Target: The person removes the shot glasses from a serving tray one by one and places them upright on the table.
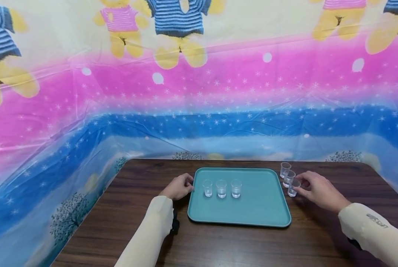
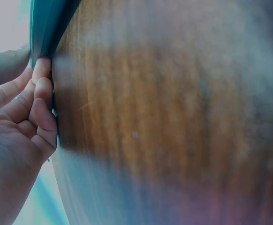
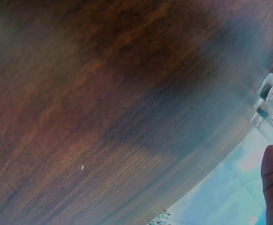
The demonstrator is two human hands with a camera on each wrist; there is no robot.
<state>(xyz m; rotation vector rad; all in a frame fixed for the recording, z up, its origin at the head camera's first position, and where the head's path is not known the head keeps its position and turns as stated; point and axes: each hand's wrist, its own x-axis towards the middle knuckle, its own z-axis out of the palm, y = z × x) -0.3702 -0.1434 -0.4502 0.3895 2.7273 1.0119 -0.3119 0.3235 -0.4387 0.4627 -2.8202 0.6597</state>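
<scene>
A teal tray (image 1: 259,211) lies on the table with three small clear plastic cups in a row on it: a left cup (image 1: 207,188), a middle cup (image 1: 221,189) and a right cup (image 1: 236,188). My left hand (image 1: 178,186) grips the tray's left edge, fingers curled at the rim in the left wrist view. To the right of the tray, three more cups stand close together in a slanting line. My right hand (image 1: 320,190) pinches the nearest cup (image 1: 292,190) of that line between thumb and forefinger. Only some fingers (image 3: 270,171) show in the right wrist view.
Dark wood-grain table (image 1: 219,246) under everything. Past the pinched cup stand a second cup (image 1: 288,178) and a far cup (image 1: 285,170), next to the tray's right rim. A printed cloth (image 1: 199,126) hangs behind the table and along its sides.
</scene>
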